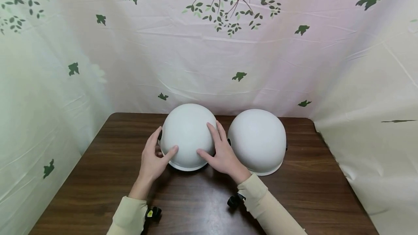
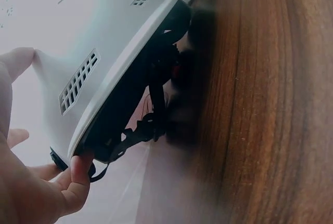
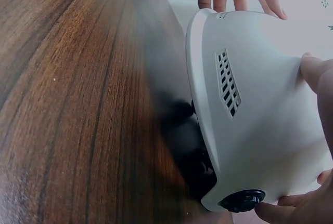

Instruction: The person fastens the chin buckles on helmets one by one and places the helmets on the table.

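A white safety helmet with slotted vents and a black side knob is held between both hands at the back of the table. My left hand grips its left side, thumb on the shell; in the left wrist view its fingers curl at the rim. My right hand holds the right side, thumb and fingers spread over the shell. Black straps hang under the rim, which is partly raised off the table. A second white helmet sits dome up just right of my right hand.
The dark wood-grain table carries both helmets near its back edge. A pale curtain with green leaf prints hangs behind and along both sides. Black wrist cameras are strapped at the cuffs.
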Available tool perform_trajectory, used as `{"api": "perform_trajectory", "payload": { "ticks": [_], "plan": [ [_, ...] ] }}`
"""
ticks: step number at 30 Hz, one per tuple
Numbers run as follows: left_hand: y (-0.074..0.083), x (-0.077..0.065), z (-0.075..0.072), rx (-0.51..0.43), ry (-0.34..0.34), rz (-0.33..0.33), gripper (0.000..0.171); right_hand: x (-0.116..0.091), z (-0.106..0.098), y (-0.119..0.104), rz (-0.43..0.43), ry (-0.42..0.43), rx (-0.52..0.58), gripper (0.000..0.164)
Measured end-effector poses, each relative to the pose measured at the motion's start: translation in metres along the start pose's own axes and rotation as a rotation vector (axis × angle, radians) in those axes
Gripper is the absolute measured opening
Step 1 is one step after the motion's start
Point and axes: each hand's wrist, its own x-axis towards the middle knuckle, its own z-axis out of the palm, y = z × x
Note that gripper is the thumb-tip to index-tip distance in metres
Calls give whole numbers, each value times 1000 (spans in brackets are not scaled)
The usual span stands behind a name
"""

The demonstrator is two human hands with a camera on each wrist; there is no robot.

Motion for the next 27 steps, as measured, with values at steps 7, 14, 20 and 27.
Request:
{"api": "perform_trajectory", "payload": {
  "ticks": [7,14,20,27],
  "plan": [
    [4,0,-1,7,21,29,87,-1,-2,-3,10,8,8,95],
    [7,0,-2,0,42,57,87,-3,-1,-4,6,22,9,96],
    [11,0,-3,-33,64,60,87,-2,0,-2,25,16,25,99],
    [15,0,-5,-49,71,74,87,-3,0,-2,35,21,49,99]
  ]
}}
